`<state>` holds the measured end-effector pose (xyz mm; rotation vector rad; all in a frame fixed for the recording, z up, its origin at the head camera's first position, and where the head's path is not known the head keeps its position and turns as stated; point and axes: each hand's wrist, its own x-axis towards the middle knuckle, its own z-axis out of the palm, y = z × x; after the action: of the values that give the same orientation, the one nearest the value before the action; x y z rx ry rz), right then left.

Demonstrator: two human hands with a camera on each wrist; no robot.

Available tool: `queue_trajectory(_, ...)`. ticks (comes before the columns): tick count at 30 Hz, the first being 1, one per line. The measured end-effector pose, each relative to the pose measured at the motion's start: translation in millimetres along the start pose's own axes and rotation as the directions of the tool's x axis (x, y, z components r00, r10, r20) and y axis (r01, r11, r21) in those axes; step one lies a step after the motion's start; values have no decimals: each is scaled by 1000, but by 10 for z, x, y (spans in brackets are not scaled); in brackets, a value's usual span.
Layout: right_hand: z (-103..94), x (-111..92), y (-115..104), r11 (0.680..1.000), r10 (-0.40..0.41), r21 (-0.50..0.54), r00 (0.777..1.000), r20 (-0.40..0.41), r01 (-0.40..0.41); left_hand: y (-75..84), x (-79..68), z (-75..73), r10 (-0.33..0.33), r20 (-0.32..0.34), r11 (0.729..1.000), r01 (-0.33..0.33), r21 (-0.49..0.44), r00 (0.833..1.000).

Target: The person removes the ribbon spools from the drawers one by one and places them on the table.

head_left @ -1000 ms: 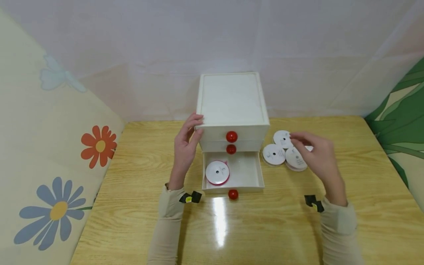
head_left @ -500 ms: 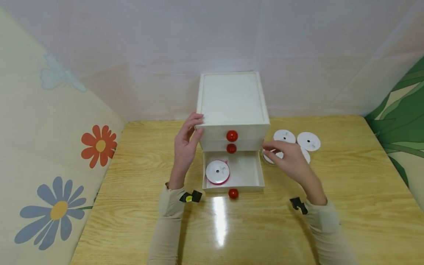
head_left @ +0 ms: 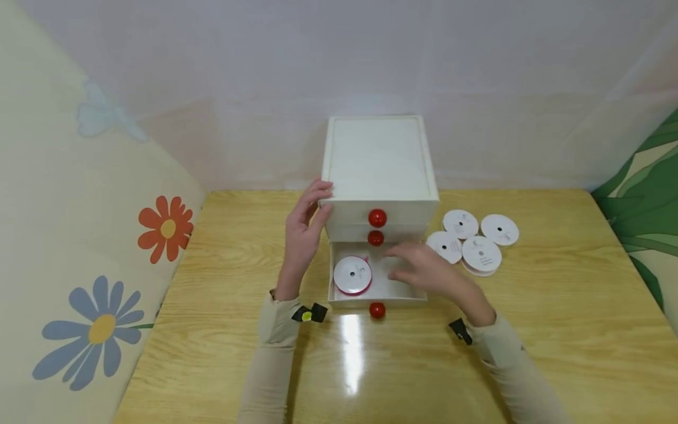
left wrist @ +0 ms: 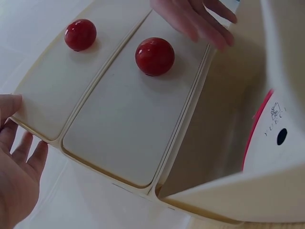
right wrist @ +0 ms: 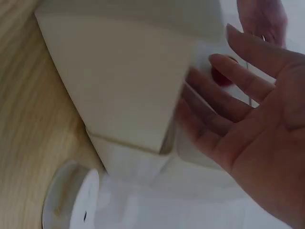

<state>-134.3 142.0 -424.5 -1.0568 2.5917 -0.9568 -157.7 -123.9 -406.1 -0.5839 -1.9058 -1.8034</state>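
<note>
A white drawer cabinet [head_left: 378, 159] with red knobs stands at the table's back, its bottom drawer [head_left: 397, 297] pulled out. In that drawer, on the left side, a white ribbon spool [head_left: 352, 274] with a pink edge lies flat. My left hand [head_left: 304, 238] grips the cabinet's upper left front corner, the thumb on the front; the left wrist view shows its fingers [left wrist: 35, 157] at the side edge. Over the right part of the drawer hovers my right hand [head_left: 424, 270], fingers spread and holding nothing. The right wrist view shows its bare palm [right wrist: 267, 138].
Several white spools [head_left: 481, 254] lie close together on the wooden table [head_left: 556, 306], just right of the cabinet. Painted flowers [head_left: 100, 330] decorate the left wall panel, and a pale cloth [head_left: 254, 94] hangs behind. The upper two drawers are closed.
My right hand has moved left, from above the spools on the table to over the pulled-out drawer. My left hand has stayed on the cabinet corner.
</note>
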Motion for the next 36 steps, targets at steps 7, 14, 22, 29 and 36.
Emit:
queue_trajectory(7, 230, 137, -26, 999, -28, -38, 994, 106, 32, -3, 5, 13, 1, 4, 1000, -1, 1, 1000)
queue_trajectory(14, 373, 255, 19, 991, -119, -48, 983, 138, 126, -19, 7, 17, 17, 8, 1000, -17, -4, 1000)
queue_trajectory(22, 456, 328, 17, 995, -93, -19, 974, 208, 99, -24, 10, 9, 8, 4, 1000, -8, 3, 1000)
queue_trajectory(29, 508, 382, 14, 988, -137, -43, 973, 187, 147, -7, 16, 3, 0, -7, 1000, 0, -3, 1000)
queue_trajectory(36, 553, 426, 2, 988, -128, -61, 977, 169, 140, 4, 7, 4, 2, -7, 1000, -2, -8, 1000)
